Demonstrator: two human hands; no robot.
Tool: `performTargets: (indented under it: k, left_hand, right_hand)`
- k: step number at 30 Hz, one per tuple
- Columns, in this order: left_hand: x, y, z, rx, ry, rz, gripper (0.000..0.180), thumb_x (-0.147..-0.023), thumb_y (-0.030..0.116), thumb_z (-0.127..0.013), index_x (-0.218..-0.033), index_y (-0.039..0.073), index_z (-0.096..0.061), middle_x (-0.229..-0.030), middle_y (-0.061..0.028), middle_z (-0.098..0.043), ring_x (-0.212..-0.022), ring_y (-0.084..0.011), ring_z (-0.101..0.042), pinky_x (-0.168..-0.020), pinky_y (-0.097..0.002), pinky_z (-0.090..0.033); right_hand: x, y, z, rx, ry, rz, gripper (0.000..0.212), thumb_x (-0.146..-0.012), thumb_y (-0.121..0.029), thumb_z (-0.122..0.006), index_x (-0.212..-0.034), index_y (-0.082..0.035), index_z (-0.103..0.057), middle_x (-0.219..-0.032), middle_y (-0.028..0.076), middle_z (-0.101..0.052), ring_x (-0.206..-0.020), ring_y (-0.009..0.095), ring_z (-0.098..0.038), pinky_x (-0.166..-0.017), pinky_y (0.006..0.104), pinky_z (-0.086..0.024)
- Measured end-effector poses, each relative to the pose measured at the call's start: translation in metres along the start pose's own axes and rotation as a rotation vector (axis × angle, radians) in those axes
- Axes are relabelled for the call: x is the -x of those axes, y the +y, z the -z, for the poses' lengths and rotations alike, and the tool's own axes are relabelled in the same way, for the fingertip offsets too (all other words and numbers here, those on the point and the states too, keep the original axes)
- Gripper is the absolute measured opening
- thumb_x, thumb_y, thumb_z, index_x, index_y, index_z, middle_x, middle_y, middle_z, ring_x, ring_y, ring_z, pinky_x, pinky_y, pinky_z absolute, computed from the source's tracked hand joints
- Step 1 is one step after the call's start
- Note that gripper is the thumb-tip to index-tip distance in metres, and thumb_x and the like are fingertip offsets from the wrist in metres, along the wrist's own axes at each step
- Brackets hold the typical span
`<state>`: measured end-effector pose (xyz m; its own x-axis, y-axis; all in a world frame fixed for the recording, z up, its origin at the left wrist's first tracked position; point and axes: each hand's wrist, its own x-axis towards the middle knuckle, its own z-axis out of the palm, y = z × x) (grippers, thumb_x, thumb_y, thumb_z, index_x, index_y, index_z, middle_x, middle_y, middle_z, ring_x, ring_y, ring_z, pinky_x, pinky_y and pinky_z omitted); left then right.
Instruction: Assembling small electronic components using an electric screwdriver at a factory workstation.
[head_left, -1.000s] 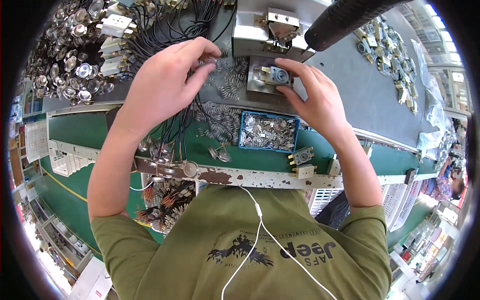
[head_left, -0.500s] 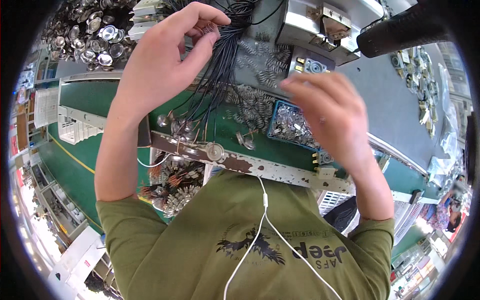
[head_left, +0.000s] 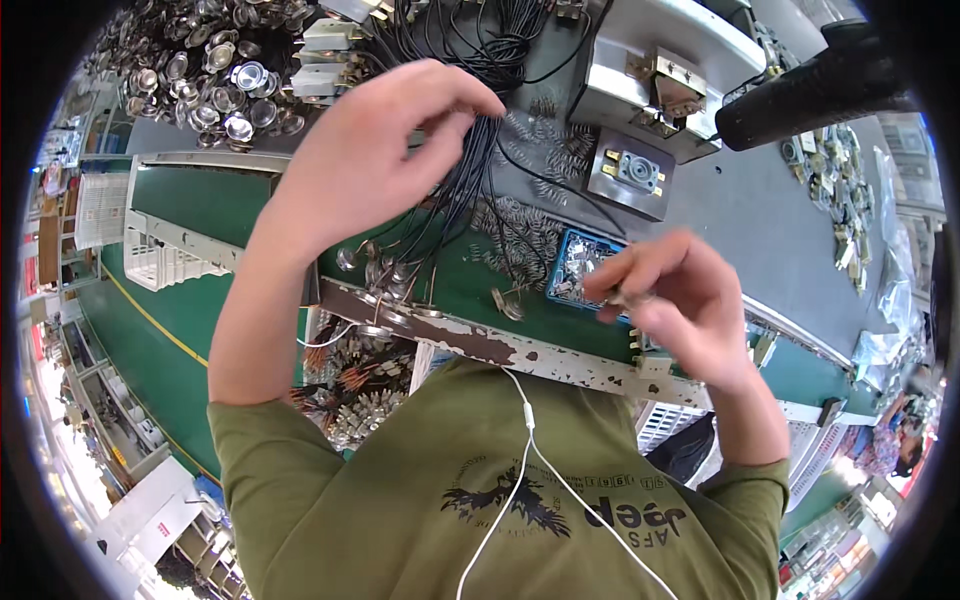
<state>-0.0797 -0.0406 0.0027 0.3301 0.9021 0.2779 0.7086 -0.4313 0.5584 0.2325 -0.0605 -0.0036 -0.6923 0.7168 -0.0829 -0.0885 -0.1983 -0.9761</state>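
Observation:
My left hand hovers over a bundle of black wires, its thumb and index finger curled together. Whatever lies between those fingertips is hidden. Beside the blue tray of small metal pieces, my right hand pinches a small metal part, too little of which shows to name. One black wire runs from the bundle toward my right hand. Coil springs lie in a heap between the wires and the tray. A metal block with a round socket fitting sits beyond the tray.
Round metal caps are piled at the far left. A metal press-like machine and a black tube stand at the far right. Wire ends with metal discs rest by the chipped table edge. White fittings lie farther right.
My right hand has come down from near the socket block to beside the blue tray, fingers now pinched on a small metal part. My left hand stays over the wires. The view has shifted slightly.

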Motion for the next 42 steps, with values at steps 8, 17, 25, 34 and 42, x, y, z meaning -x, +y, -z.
performTargets:
  k: [8,17,25,34,42]
  left_hand:
    - [-0.008,0.004,0.003,-0.062,-0.200,0.083,0.018,-0.097,0.007,-0.062,-0.114,0.006,-0.068,-0.098,-0.0067,-0.067,-0.082,-0.0173,-0.064,-0.071,-0.0302,-0.050]
    - [-0.039,-0.032,-0.030,-0.360,0.058,-0.295,0.013,-0.095,0.013,-0.066,-0.107,0.008,-0.067,-0.093,-0.0118,-0.069,-0.088,-0.0325,-0.069,-0.079,-0.0425,-0.056]
    - [-0.045,-0.016,-0.027,-0.119,-0.044,-0.065,0.018,-0.096,0.009,-0.069,-0.114,0.004,-0.069,-0.104,-0.0122,-0.073,-0.095,-0.0262,-0.072,-0.083,-0.0354,-0.057]
    - [-0.071,0.034,-0.077,-0.004,-0.049,-0.396,0.014,-0.089,0.007,-0.074,-0.102,0.005,-0.069,-0.097,-0.0090,-0.069,-0.087,-0.0296,-0.069,-0.078,-0.0394,-0.055]
    - [-0.077,0.031,-0.095,-0.089,-0.096,-0.399,0.010,-0.086,0.009,-0.070,-0.094,0.006,-0.065,-0.086,-0.0079,-0.066,-0.083,-0.0290,-0.068,-0.074,-0.0396,-0.055]
  right_hand:
    - [-0.007,0.018,-0.009,-0.234,0.024,-0.386,0.047,-0.111,-0.019,-0.050,-0.151,0.004,-0.043,-0.099,0.013,-0.074,-0.092,0.015,-0.066,-0.087,0.0288,-0.051]
    - [-0.019,-0.025,0.016,0.562,-0.085,-0.341,0.034,-0.108,-0.016,-0.055,-0.135,0.001,-0.063,-0.075,0.005,-0.068,-0.066,0.013,-0.063,-0.063,0.0343,-0.049]
    - [-0.001,-0.034,0.068,0.299,0.022,-0.312,0.039,-0.097,-0.011,-0.071,-0.136,-0.006,-0.068,-0.073,0.002,-0.065,-0.063,0.003,-0.057,-0.055,0.0281,-0.045]
    - [0.021,0.025,0.059,1.101,0.255,0.130,0.041,-0.090,-0.007,-0.075,-0.130,-0.012,-0.071,-0.076,0.009,-0.063,-0.066,0.022,-0.058,-0.063,0.0346,-0.049]
    - [0.034,0.030,0.053,0.712,0.424,-0.003,0.045,-0.089,-0.004,-0.076,-0.133,-0.005,-0.067,-0.097,0.008,-0.072,-0.083,0.016,-0.064,-0.078,0.0306,-0.052]
